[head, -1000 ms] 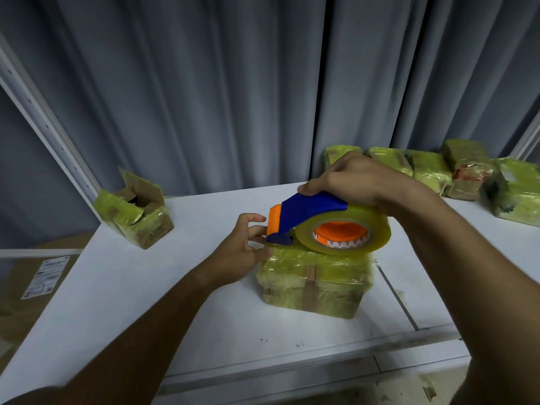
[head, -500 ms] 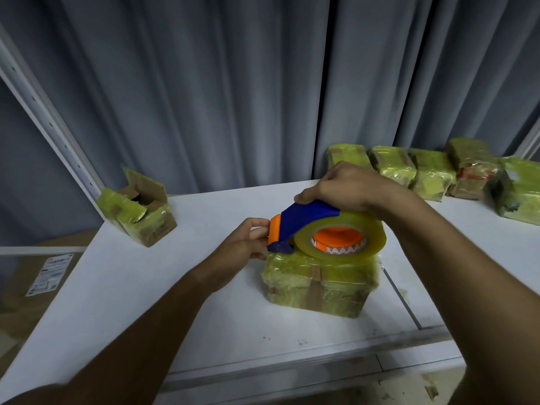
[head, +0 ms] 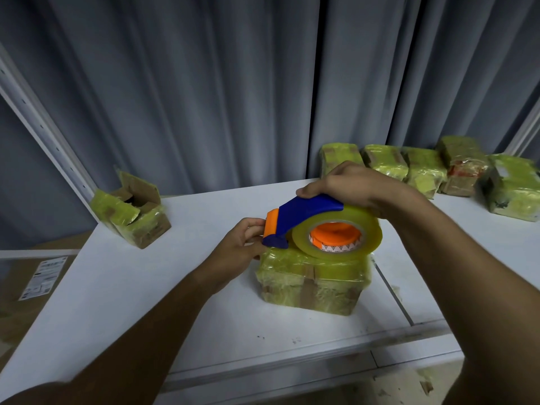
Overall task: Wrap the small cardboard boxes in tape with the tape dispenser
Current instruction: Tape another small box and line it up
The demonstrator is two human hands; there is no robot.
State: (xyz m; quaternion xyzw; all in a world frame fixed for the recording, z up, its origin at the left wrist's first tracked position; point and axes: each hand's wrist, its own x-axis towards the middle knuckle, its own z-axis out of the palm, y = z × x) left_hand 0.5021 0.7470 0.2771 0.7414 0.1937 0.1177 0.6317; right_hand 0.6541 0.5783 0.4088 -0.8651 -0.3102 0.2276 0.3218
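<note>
Barely shifting, the right hand (head: 347,185) is gripping the tape dispenser (head: 318,226) atop the wrapped box (head: 312,282); the left hand (head: 242,247) is pinching its edge. Slipping could wrinkle the tape.

white label (head: 43,276) on brown carton (head: 17,287), print too small to read

Packing stn: white table (head: 117,287), taped boxes (head: 423,168), grey curtain (head: 204,83).

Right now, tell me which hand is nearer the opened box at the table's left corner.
Left. The left hand sits between the opened box and the tape dispenser; the right hand grips the dispenser, farther right.
</note>
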